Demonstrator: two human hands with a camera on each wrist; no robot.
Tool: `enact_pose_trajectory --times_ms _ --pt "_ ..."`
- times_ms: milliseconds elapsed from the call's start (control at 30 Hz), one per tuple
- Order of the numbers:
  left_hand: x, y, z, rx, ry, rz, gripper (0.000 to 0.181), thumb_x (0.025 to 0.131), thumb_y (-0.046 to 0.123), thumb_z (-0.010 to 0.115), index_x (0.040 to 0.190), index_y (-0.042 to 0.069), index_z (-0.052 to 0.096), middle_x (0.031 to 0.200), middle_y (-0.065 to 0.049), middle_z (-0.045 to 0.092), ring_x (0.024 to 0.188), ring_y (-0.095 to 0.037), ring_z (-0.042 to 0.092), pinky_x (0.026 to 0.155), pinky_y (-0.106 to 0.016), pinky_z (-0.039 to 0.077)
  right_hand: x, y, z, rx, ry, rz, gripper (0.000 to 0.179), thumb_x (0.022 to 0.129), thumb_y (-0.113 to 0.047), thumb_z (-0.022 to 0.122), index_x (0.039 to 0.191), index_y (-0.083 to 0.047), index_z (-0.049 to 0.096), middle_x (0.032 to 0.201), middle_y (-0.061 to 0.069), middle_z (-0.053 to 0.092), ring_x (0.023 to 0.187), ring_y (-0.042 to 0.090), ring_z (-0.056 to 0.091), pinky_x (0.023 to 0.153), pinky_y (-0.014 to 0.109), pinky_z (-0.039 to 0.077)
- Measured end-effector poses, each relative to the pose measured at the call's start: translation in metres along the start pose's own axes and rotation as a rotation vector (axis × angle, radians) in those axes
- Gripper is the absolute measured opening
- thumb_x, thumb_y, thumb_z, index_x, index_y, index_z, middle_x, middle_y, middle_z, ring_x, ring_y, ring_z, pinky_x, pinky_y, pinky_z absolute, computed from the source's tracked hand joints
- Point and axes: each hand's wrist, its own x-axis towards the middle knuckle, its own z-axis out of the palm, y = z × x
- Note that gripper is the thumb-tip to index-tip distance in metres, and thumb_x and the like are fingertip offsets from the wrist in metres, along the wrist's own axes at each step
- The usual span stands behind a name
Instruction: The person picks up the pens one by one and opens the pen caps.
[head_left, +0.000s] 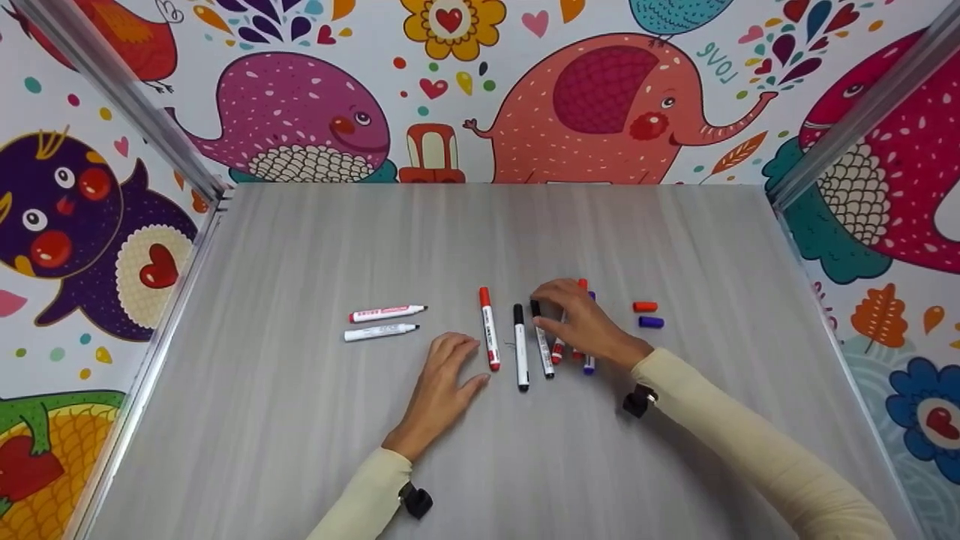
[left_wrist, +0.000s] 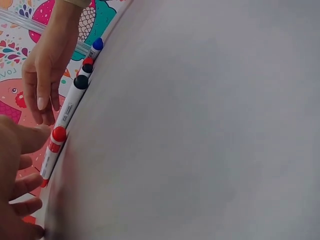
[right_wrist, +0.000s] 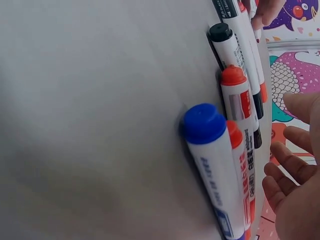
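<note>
In the head view, my left hand [head_left: 439,394] is beside a red-capped marker [head_left: 489,334], its fingers loosely bent with nothing between them. My right hand [head_left: 585,319] reaches over a row of markers, its fingers relaxed and apart in the right wrist view. Under and around it lie a black-capped marker [head_left: 543,349], a blue marker [right_wrist: 212,170], and red ones, including a red marker [right_wrist: 237,100]; the hand partly hides them in the head view. Between the two hands lies another black-capped marker [head_left: 520,345].
Two uncapped markers lie at the left, a red-ended marker [head_left: 386,313] above a white marker [head_left: 381,332], tips to the right. A loose red cap [head_left: 645,307] and a blue cap [head_left: 651,322] lie right of my right hand. Patterned panels border the grey table [head_left: 300,247].
</note>
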Motion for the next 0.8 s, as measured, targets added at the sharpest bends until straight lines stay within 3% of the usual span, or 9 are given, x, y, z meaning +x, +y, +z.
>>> enact_pose_trajectory --times_ms 200,533,800 --pt "0.001 0.002 0.006 0.012 -0.016 -0.014 0.052 0.090 0.009 0.091 0.137 -0.002 0.071 0.138 -0.009 0.065 0.139 -0.028 0.052 0.118 -0.046 0.045 0.007 -0.006 0.008 -0.010 -0.047 0.042 0.046 0.103 -0.020 0.081 0.143 -0.002 0.069 0.147 0.015 0.063 0.138 0.034 0.056 0.119 0.053 0.047" --pt "0.003 0.005 0.011 0.029 -0.021 -0.045 0.056 0.091 0.013 0.092 0.140 -0.001 0.070 0.142 -0.010 0.063 0.140 -0.027 0.050 0.117 -0.045 0.046 0.020 -0.014 0.021 -0.030 -0.076 0.033 0.051 0.103 -0.026 0.081 0.147 -0.004 0.067 0.148 0.011 0.061 0.139 0.029 0.053 0.120 0.047 0.047" --pt "0.008 0.003 0.015 0.064 -0.009 -0.021 0.060 0.090 0.015 0.094 0.142 -0.001 0.068 0.141 -0.010 0.062 0.140 -0.028 0.049 0.117 -0.045 0.046 0.031 -0.018 0.027 -0.007 -0.098 0.033 0.055 0.103 -0.027 0.081 0.151 -0.004 0.064 0.152 0.010 0.057 0.144 0.027 0.049 0.123 0.048 0.044"
